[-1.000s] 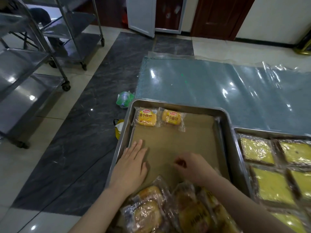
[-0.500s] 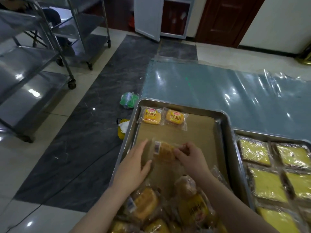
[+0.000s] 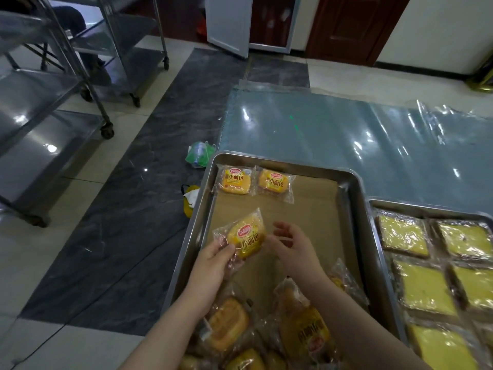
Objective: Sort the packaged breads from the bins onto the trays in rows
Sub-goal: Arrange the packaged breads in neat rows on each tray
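A steel tray (image 3: 198,217) lined with brown paper lies on the floor in front of me. Two packaged yellow breads (image 3: 234,180) (image 3: 274,182) lie side by side at its far left corner. My left hand (image 3: 213,265) grips a third packaged bread (image 3: 246,237) by its wrapper, label up, above the tray's left half. My right hand (image 3: 293,245) is just right of that pack, fingers spread, its fingertips at the wrapper's edge. A heap of packaged breads (image 3: 229,327) fills the tray's near end, partly under my forearms.
A second steel tray (image 3: 373,206) at the right holds rows of wrapped yellow cake slices (image 3: 424,287). Clear plastic sheeting (image 3: 346,134) covers the floor beyond. A green crumpled bag (image 3: 200,154) and a yellow item (image 3: 190,198) lie left of the tray. Wheeled steel racks (image 3: 80,76) stand at far left.
Both hands rested low on the tray, then lifted one pack from the heap. The pack has been turned label up, is now held by the left hand, and the right hand's fingers have opened.
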